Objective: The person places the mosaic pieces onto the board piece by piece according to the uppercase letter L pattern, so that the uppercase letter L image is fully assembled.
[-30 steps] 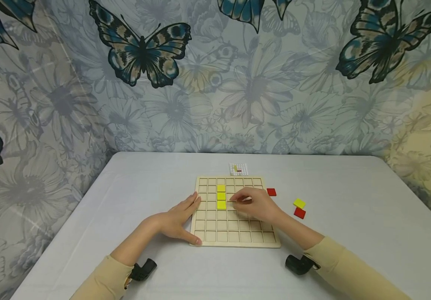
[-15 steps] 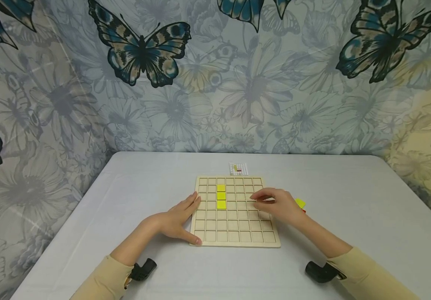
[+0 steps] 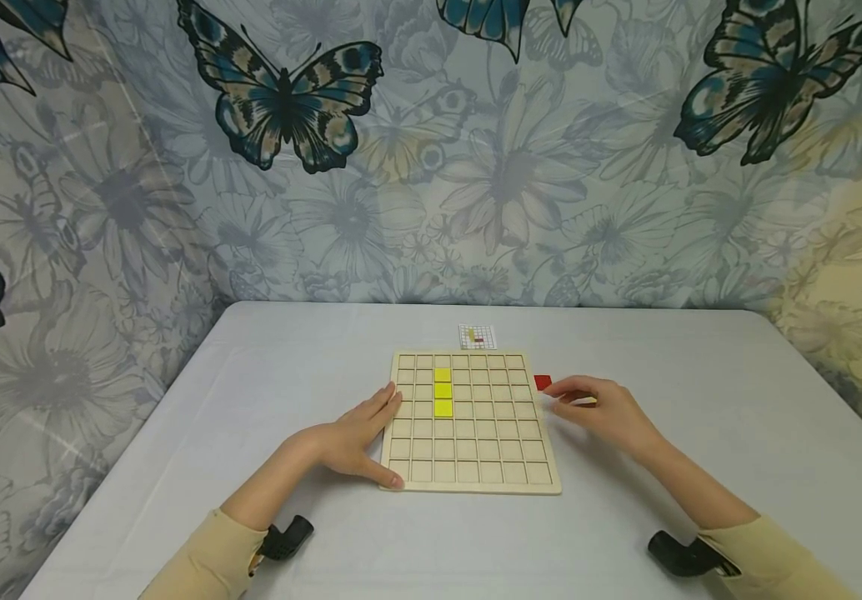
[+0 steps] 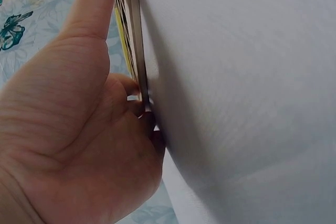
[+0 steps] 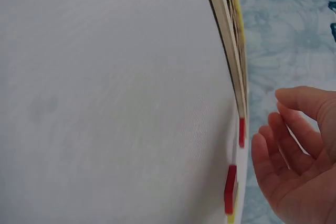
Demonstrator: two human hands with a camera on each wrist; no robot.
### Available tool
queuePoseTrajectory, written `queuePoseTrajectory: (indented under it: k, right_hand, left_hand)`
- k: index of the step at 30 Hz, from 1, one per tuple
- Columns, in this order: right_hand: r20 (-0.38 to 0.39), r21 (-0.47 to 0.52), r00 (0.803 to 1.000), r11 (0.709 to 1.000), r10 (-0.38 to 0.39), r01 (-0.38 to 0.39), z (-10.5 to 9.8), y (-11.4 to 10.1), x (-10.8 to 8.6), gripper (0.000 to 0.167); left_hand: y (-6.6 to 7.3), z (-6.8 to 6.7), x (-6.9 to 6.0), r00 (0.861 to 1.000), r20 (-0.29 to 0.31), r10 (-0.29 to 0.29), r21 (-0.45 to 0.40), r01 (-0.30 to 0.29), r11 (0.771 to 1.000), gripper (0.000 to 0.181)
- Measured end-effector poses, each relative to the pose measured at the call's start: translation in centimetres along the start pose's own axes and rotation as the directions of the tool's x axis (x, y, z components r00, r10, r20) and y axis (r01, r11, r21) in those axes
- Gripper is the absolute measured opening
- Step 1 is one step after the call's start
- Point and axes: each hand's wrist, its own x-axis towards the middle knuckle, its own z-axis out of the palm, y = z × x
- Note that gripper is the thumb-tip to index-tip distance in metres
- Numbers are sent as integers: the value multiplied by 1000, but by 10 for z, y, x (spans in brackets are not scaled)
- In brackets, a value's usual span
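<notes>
A wooden grid board (image 3: 476, 490) lies on the white table, with three yellow square tiles (image 3: 442, 392) in one column of its cells. My left hand (image 3: 352, 437) rests along the board's left edge, thumb at the near corner and fingers extended. Just right of the board, my right hand (image 3: 607, 412) hovers with loosely bent fingers. In the right wrist view, a gap shows between its thumb and fingertips, with nothing held. A red tile (image 3: 543, 382) lies at its fingertips. Another red tile (image 5: 230, 190) and a yellow tile (image 5: 231, 217) lie below this hand, mostly hidden from the head view.
Behind the board lies a small printed card (image 3: 478, 337) showing a grid with coloured cells. A white cloth (image 3: 288, 358) covers the table. Wallpaper with butterflies (image 3: 284, 108) rises behind it. A black wrist camera (image 3: 682, 554) sits at the right cuff.
My right hand has drawn back rightward, from above the board beside the yellow tiles to outside its right edge. The left hand and the three yellow tiles on the board stay put.
</notes>
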Motion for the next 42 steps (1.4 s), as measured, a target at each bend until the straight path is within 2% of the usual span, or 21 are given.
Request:
queuePoseTrajectory:
  k: [13,19,36,42]
  right_hand:
    - [-42,-125,997,990,67,-71,-26,24,-11,31]
    - [-40,-166,997,984,59,-65,-33,34,-13,30]
    - [-12,-192,1000,981,25,-26,-37,39,-13,30]
    - [-8,-191,999,981,35,-36,-37,40,-12,30]
  left_hand:
    - [2,-1,-1,1000,1,1,-4,-1,1000,121]
    - [3,-1,-2,1000,-1,7,-9,-7,1000,120]
    - [4,-1,-3,1000,-1,2,-8,-2,1000,120]
    - [4,-1,-2,1000,1,11,-10,-11,1000,120]
